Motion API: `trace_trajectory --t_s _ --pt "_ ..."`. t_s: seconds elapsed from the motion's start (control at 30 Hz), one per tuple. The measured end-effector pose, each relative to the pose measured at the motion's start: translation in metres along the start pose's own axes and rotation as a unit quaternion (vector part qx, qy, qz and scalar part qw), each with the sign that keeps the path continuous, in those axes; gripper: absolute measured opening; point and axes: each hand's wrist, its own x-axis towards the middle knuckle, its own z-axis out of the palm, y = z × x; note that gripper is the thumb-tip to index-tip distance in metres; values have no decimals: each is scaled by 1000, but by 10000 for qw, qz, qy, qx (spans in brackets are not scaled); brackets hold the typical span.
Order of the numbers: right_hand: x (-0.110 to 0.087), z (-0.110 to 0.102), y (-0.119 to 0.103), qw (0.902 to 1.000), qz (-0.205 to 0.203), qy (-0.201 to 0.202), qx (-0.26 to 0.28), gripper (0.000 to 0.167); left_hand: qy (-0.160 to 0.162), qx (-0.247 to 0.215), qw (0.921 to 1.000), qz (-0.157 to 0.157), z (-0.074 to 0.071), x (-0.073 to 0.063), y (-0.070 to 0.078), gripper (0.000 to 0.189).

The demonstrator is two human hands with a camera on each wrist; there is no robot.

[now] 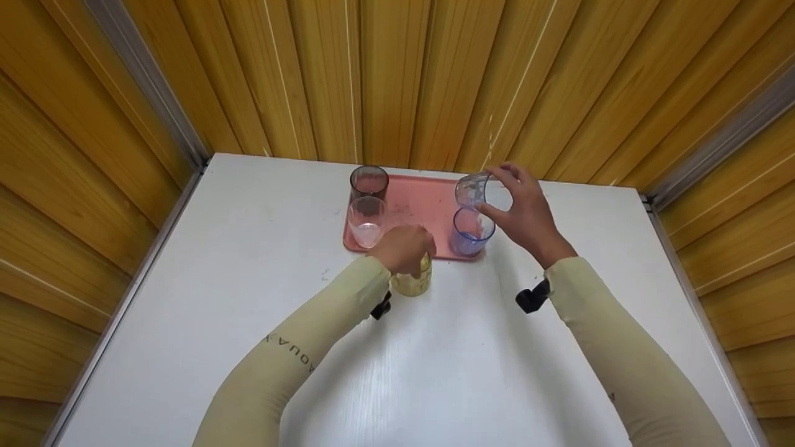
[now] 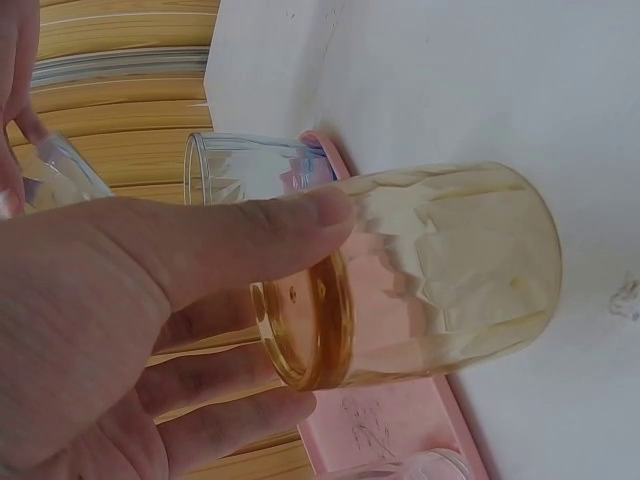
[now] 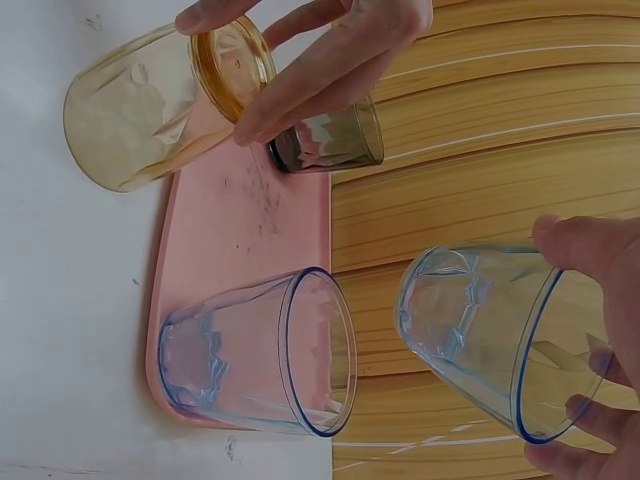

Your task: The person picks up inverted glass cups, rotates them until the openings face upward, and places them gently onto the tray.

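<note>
My left hand (image 1: 405,247) grips a yellow tinted drinking glass (image 2: 460,260) by its thick amber base. The glass is upside down, mouth toward the table, just in front of the pink tray (image 1: 428,202). With thumb and fingers at the blue rim, my right hand (image 1: 526,211) holds a clear bluish glass (image 3: 455,320), which is tilted and raised above the tray's right side. Close below it, another bluish glass (image 1: 472,236) stands upright on the tray's front right corner. In the right wrist view the two bluish glasses are apart.
At the tray's left end stand a dark grey glass (image 1: 369,186) at the back and a clear glass (image 1: 366,226) in front of it. The tray lies on a white table (image 1: 273,236), near its back edge. Wood-patterned panels (image 1: 397,81) rise behind and beside the table.
</note>
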Motion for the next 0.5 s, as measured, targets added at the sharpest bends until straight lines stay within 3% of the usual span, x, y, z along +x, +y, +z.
trace_trajectory --t_s 0.5 --pt "10 -2 7 9999 83 -126 -56 66 5 46 10000 30 1 3 4 42"
